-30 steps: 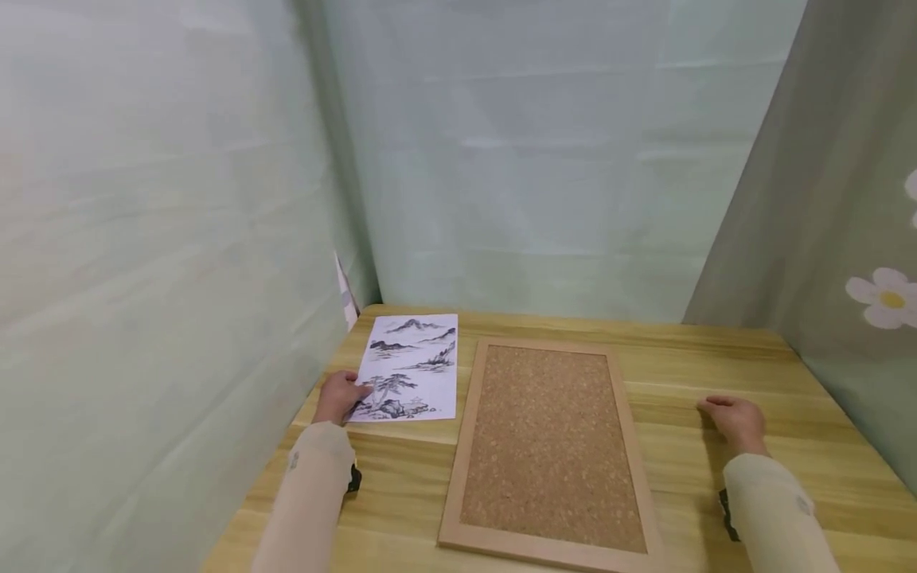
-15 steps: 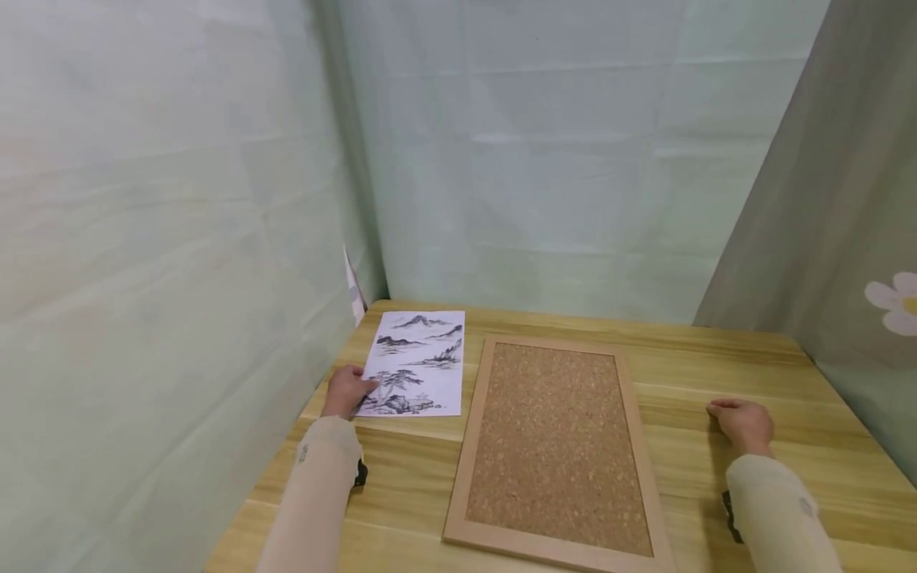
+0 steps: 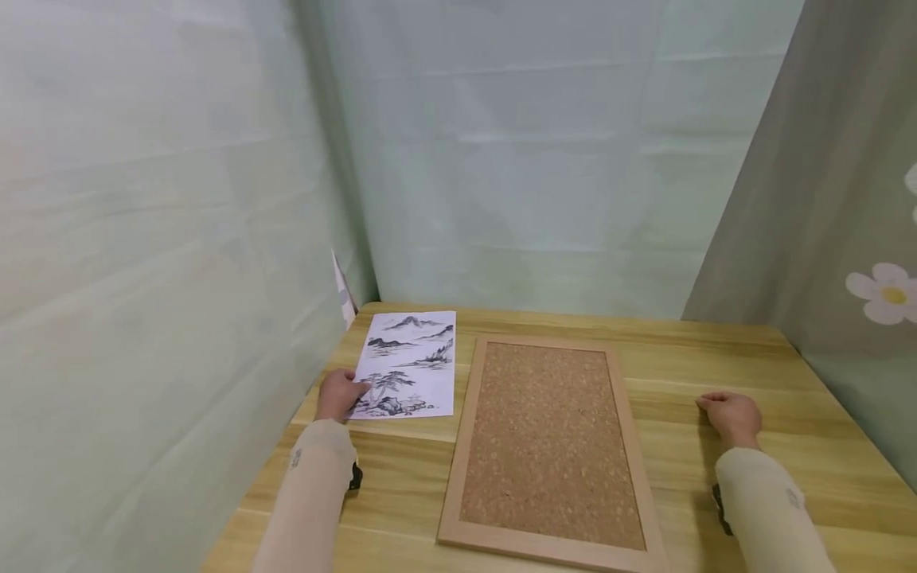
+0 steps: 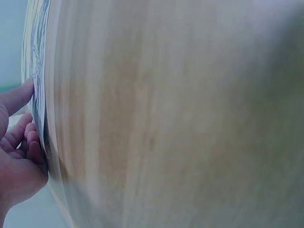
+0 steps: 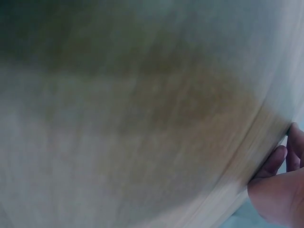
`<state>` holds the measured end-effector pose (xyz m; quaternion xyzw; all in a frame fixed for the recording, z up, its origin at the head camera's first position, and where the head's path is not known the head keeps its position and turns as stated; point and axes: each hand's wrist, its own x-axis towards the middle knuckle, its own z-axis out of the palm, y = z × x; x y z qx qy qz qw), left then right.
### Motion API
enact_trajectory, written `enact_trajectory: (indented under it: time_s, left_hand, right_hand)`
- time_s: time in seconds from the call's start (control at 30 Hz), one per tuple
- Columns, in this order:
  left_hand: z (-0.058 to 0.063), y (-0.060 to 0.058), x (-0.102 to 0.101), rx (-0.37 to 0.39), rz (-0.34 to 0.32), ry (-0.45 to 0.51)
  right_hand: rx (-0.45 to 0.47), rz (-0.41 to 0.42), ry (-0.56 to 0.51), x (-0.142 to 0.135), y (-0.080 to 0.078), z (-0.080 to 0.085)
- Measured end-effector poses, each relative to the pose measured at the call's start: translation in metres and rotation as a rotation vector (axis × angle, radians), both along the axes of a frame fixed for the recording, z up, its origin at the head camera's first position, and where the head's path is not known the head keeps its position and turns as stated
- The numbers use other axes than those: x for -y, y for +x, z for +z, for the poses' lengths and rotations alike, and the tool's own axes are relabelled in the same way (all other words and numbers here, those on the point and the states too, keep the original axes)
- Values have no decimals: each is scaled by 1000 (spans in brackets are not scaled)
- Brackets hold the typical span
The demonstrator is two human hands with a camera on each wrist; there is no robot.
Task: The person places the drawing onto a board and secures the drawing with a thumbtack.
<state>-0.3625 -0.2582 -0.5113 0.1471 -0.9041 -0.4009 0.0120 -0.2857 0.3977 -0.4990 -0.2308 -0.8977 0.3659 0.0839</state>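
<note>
A white sheet of paper (image 3: 423, 358) printed with an ink landscape of mountains and pines lies at the left of the table. My left hand (image 3: 338, 395) holds its lower left edge, thumb on top of the print; in the left wrist view the other fingers (image 4: 33, 137) curl in at the paper's edge. Right of the sheet lies a cork board (image 3: 548, 446) in a light wooden frame. Beyond the board, my right hand (image 3: 732, 418) rests on the table, fingers loosely curled and holding nothing. The right wrist view shows its fingers (image 5: 273, 161) at the wood surface.
The wood-grain table (image 3: 673, 342) reaches back to a pale green curtain (image 3: 537, 199). Another curtain (image 3: 179, 318) runs close along the left edge, and a flowered one (image 3: 824, 215) hangs at the right. Bare wood surrounds the board.
The head view swings slightly left and then back. Both hands, the sheet and the cork board keep their places on the table.
</note>
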Motion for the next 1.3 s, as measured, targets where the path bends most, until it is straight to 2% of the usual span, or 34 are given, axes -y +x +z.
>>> enact_trajectory:
  time_s: [0.2,0.57,0.73,0.87,0.97,1.17,1.3]
  left_hand:
    - [1,0,0,-14,-10,-55]
    - [9,-8,-10,9,-4,-95]
    - [7,-11,-6,-15,-31,-81]
    - [6,-11,-2,-26,-22,-59]
    - [8,-9,1,-25,-21,-66]
    - [12,-11,10,-55,-51,-148]
    - [17,-8,16,-43,-69,-93]
  right_hand:
    - [-5,3,15,2,-3,2]
    - [-6,2,24,-1,1,2]
    - [-6,9,19,0,2,2]
    - [1,16,28,1,3,2]
    - [-3,20,37,2,4,3]
    - [-19,23,35,3,6,4]
    - [-13,27,32,3,6,4]
